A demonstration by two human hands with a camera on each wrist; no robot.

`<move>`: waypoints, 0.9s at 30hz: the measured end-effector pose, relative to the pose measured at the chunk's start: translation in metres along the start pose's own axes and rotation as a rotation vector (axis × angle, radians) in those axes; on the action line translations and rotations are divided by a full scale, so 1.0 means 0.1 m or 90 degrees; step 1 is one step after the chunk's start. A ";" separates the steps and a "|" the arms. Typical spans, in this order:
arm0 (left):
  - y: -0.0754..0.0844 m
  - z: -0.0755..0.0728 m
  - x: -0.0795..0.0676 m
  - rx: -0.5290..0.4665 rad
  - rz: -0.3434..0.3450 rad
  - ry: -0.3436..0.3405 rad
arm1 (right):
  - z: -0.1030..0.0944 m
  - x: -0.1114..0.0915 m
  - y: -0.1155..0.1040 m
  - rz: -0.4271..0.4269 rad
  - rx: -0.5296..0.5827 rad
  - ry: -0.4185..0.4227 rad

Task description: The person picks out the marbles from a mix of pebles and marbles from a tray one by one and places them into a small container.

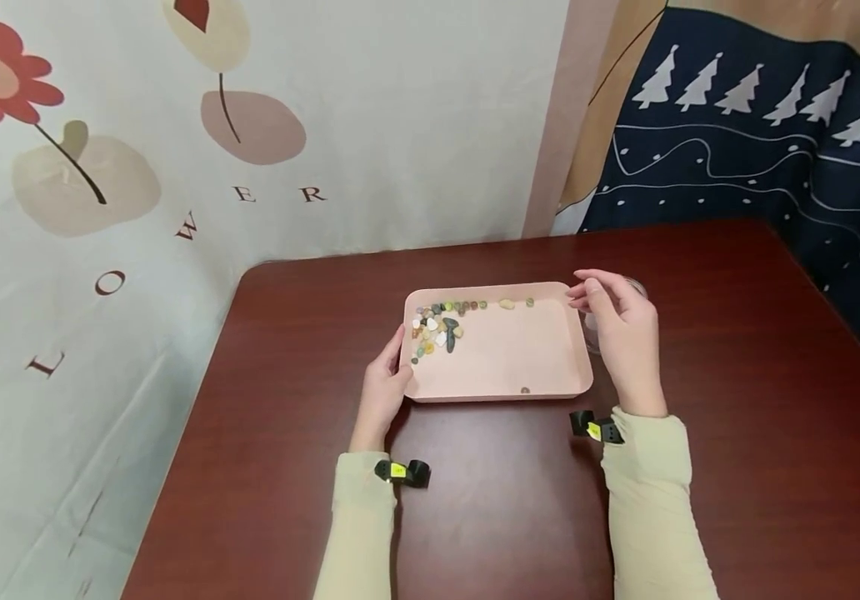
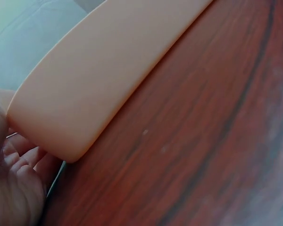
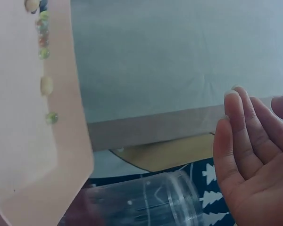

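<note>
A pale pink tray (image 1: 505,354) holds several small stones and beads (image 1: 437,325), mostly clustered at its left end. A few beads line the far side, and one bead (image 1: 525,390) lies near the front edge. My left hand (image 1: 383,387) grips the tray's left end, thumb at the rim; in the left wrist view its fingers (image 2: 26,162) bend in beside the tray's corner. Off the tray's right edge hovers my right hand (image 1: 628,333). Nothing shows between its fairly straight fingers (image 3: 245,136) in the right wrist view.
A clear jar (image 3: 132,202) stands beside the tray's right end, partly hidden by my right hand in the head view. Beneath everything is a dark red wooden table (image 1: 490,492). Patterned cloths (image 1: 415,108) hang behind its back edge.
</note>
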State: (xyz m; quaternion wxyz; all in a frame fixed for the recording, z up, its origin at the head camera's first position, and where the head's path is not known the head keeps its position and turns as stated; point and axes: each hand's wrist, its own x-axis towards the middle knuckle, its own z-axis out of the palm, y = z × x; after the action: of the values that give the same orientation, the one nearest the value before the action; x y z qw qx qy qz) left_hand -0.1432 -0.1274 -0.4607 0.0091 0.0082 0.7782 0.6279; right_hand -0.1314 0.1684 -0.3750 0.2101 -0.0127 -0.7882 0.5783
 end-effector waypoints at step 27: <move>-0.33 -0.05 0.21 0.013 0.024 0.083 | 0.20 0.11 0.10 0.035 -0.029 -0.222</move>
State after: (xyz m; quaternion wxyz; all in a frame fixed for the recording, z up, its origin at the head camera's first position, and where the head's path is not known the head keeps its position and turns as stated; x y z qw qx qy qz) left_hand -0.1648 -0.1389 -0.4921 -0.0537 -0.0178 0.7835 0.6188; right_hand -0.1506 0.1563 -0.3859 0.0539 0.0615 -0.8252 0.5589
